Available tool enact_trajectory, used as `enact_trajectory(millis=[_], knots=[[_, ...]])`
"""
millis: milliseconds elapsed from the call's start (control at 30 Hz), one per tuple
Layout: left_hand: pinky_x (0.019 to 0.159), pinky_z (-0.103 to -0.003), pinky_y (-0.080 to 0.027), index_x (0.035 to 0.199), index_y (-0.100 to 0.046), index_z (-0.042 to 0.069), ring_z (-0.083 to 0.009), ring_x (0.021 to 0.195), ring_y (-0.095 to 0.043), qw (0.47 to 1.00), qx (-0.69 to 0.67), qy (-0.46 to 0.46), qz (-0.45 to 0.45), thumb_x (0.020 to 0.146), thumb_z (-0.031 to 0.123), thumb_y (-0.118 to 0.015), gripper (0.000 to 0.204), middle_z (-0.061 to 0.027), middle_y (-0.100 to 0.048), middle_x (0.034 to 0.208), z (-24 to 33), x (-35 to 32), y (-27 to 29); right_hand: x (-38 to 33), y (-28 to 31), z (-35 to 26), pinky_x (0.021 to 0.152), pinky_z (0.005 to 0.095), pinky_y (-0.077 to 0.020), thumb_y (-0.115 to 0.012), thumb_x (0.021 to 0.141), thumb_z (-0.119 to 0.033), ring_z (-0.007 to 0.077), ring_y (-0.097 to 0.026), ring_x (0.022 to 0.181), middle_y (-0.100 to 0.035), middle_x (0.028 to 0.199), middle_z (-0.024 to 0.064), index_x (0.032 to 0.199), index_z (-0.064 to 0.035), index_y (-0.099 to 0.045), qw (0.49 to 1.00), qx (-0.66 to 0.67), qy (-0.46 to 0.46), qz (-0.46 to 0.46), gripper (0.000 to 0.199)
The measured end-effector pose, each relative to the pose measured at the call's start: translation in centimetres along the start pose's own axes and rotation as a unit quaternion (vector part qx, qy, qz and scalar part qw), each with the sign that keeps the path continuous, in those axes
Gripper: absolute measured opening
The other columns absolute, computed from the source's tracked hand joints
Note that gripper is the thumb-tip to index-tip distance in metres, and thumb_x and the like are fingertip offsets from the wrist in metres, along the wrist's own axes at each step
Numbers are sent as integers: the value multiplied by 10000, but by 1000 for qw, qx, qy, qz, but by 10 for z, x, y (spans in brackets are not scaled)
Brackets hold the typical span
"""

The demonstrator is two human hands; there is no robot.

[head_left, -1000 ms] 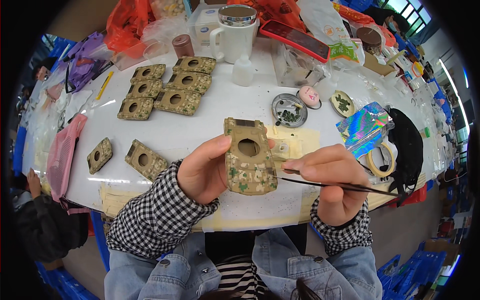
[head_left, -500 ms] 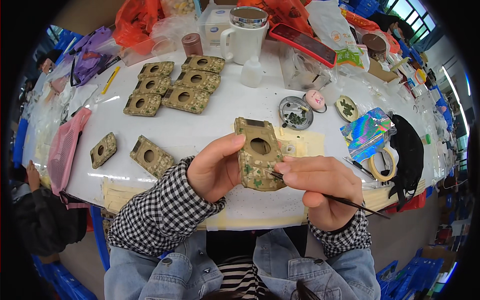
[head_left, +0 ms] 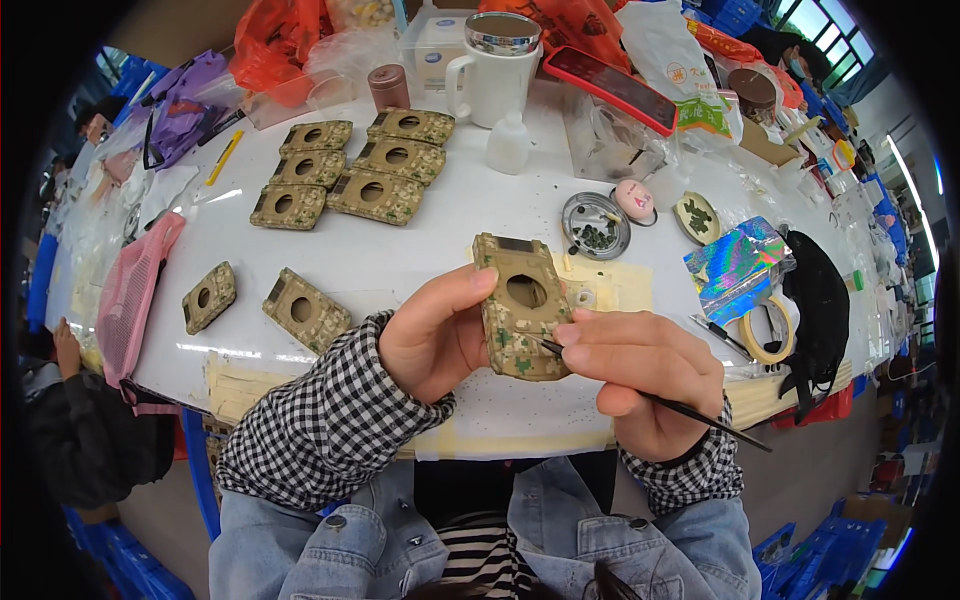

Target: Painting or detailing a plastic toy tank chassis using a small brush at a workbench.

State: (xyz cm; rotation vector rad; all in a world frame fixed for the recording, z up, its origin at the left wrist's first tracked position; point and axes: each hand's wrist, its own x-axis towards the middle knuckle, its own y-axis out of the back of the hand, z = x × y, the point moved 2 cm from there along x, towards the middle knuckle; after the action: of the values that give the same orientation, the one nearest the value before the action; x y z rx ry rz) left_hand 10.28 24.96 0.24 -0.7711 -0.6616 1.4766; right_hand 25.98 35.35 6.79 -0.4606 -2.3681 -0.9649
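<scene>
My left hand (head_left: 440,335) grips a tan camouflage-painted casing (head_left: 520,300) with a round hole, held upright over the white table's (head_left: 420,240) near edge. My right hand (head_left: 645,375) pinches a thin black paintbrush (head_left: 690,410). The brush tip touches the casing's lower right face, and its handle points down to the right.
Several more camouflage casings (head_left: 350,170) lie in rows at the back left, and two lie apart (head_left: 305,308) on the near left. A round tin of green paint (head_left: 595,225), a white mug (head_left: 495,70), a small white bottle (head_left: 508,143), a tape roll (head_left: 765,335) and a black cloth (head_left: 815,300) sit around.
The casing has risen slightly and turned more upright. My right hand has moved in, bringing the brush tip onto the casing's lower face.
</scene>
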Motion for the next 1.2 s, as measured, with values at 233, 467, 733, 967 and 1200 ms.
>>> enact_trajectory(millis=[233, 467, 733, 967, 1200], knots=[[1043, -407, -378, 1411, -282, -6, -273, 1219, -488, 1000, 4, 0, 13, 943, 333, -392, 589, -189, -443, 1365, -1, 1, 0, -1, 0, 0, 796, 363, -537, -738, 750, -129, 304, -652, 905, -653, 989, 138, 1031, -15, -644, 1000, -5, 4, 0, 318], [1040, -409, -381, 1410, -283, -7, -274, 1217, -489, 1000, 1, -5, -1, 939, 332, -396, 591, -189, -445, 1361, 0, 1, -1, 0, 0, 0, 792, 363, -537, -738, 750, -142, 302, -655, 895, -652, 987, 138, 1024, -12, -647, 1000, -10, 6, 3, 316], [1033, -410, -387, 1407, -292, -4, -269, 1206, -496, 1000, 6, -2, 9, 930, 344, -415, 603, -182, -451, 1354, 0, 1, 0, -2, 0, 2, 780, 357, -538, -739, 750, -150, 308, -656, 907, -654, 995, 141, 1026, -10, -643, 1000, -4, 5, 2, 324], [1029, -418, -393, 1404, -304, 0, -276, 1216, -489, 1000, 0, 2, 6, 945, 342, -386, 578, -171, -457, 1349, 1, 0, 0, -1, 0, -1, 812, 365, -537, -709, 791, -168, 297, -652, 924, -654, 1008, 152, 1060, -10, -636, 1000, 10, -11, 26, 320], [1038, -395, -403, 1395, -325, 14, -248, 1213, -496, 998, -53, -17, 33, 968, 346, -361, 542, -155, -475, 1329, 5, 1, -4, 16, -1, 3, 909, 419, -502, -681, 824, -138, 292, -643, 931, -659, 1003, 152, 1035, 7, -639, 998, 27, 24, 43, 259]])
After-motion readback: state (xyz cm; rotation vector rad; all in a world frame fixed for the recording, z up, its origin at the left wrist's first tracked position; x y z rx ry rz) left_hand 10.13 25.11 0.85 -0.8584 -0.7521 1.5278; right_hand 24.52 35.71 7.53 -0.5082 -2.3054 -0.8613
